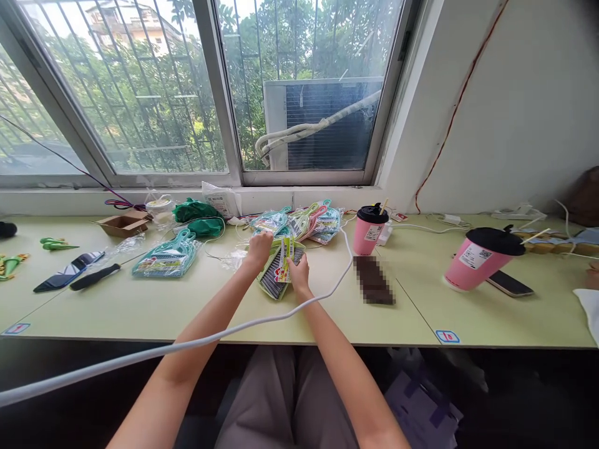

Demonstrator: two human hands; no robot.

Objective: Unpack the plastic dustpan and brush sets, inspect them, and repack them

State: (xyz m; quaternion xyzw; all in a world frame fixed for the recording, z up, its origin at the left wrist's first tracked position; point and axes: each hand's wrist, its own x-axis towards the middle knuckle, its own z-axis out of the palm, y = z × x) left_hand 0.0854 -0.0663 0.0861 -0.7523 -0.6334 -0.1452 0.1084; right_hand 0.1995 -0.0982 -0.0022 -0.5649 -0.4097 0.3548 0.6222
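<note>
A small light-green dustpan and brush set, with dark grey bristles, lies tilted on the table in front of me. Across it is a yellow-green printed card label. My right hand is closed on the right edge of the set, its thumb by the label. At the upper left of the set, my left hand is curled into a fist; what its fingers hold is hidden. Just behind are several more bagged sets in teal, green and pink. Another bagged teal set lies to the left.
A white cable crosses in front of my forearms. Two pink cups with black lids stand to the right, near a pixelated dark patch and a phone. Leftward are a black-handled tool, a cardboard box and a green bag.
</note>
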